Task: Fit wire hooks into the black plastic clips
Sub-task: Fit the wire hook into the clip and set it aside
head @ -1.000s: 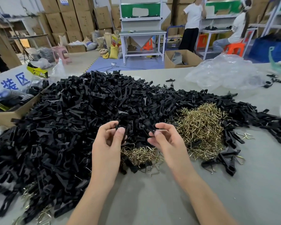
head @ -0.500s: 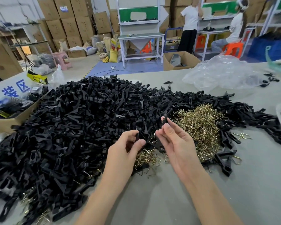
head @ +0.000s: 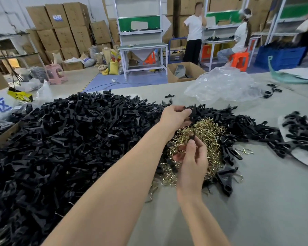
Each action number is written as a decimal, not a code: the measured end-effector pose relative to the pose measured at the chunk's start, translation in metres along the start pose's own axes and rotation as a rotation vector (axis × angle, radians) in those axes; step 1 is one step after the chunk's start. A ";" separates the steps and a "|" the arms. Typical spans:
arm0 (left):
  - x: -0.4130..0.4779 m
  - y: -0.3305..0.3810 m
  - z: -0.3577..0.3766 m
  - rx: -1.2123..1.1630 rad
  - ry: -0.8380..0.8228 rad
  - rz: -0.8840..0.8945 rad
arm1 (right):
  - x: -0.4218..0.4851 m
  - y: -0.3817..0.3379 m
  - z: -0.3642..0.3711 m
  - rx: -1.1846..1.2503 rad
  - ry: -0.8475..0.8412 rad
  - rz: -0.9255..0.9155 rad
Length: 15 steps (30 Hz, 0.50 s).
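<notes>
Warehouse floor stacked with cartons, seen from the head camera over a grey bench [head: 256,201] where a person assembles clips by hand. A broad pile of black clips [head: 69,139] covers the bench's left and centre, and a heap of brass-coloured wire hooks [head: 208,128] lies just to its right, touching it.

The left hand [head: 174,116] reaches across to the far edge of the hook heap, fingers curled round one black clip [head: 191,112]. The right hand [head: 192,162], nearer the camera and above the hooks, pinches a second small black piece [head: 191,137] between thumb and fingertips. Whether a hook is already seated in either piece is too small to tell.

The step in hand appears to be gathering parts for the next fitting. Done well, it likely means picking one hook free of the tangle, holding the clip steady by its body, and pressing the wire squarely into its slot until it seats.

At the bench's left edge a cardboard carton [head: 5,132] holds dark bundled items, not identifiable. A crumpled clear plastic bag [head: 224,84] lies at the far side; its contents, if any, cannot be made out. More black clips sit on a white sheet [head: 306,160] at right. Beyond the bench, an open floor box [head: 183,71] holds grey and dark material, and a blue crate [head: 279,55] is heaped with dark pieces.
</notes>
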State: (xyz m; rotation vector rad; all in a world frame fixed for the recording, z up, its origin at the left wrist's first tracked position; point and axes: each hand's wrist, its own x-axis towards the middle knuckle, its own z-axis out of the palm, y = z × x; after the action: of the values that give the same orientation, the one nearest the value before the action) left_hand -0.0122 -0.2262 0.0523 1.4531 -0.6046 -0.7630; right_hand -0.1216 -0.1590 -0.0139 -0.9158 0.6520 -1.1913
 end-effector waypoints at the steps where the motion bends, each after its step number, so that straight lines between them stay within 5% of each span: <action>1: 0.003 0.005 0.010 -0.055 -0.063 -0.027 | 0.000 -0.001 0.000 0.021 0.015 -0.001; 5: 0.000 0.034 0.040 -0.220 -0.360 -0.107 | 0.003 -0.001 -0.003 0.059 0.074 -0.004; 10: 0.005 0.043 0.012 -0.033 -0.019 -0.008 | 0.001 0.004 -0.002 -0.058 -0.012 -0.018; 12: 0.002 0.036 -0.027 0.240 0.148 0.085 | -0.002 0.007 0.001 -0.123 -0.077 -0.022; 15: -0.013 0.020 -0.097 0.952 0.290 0.241 | -0.007 0.009 0.005 -0.174 -0.161 -0.018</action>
State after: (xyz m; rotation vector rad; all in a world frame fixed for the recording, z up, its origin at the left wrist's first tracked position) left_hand 0.0555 -0.1546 0.0689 2.2435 -0.9558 -0.0226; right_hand -0.1152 -0.1503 -0.0198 -1.1534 0.6252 -1.0758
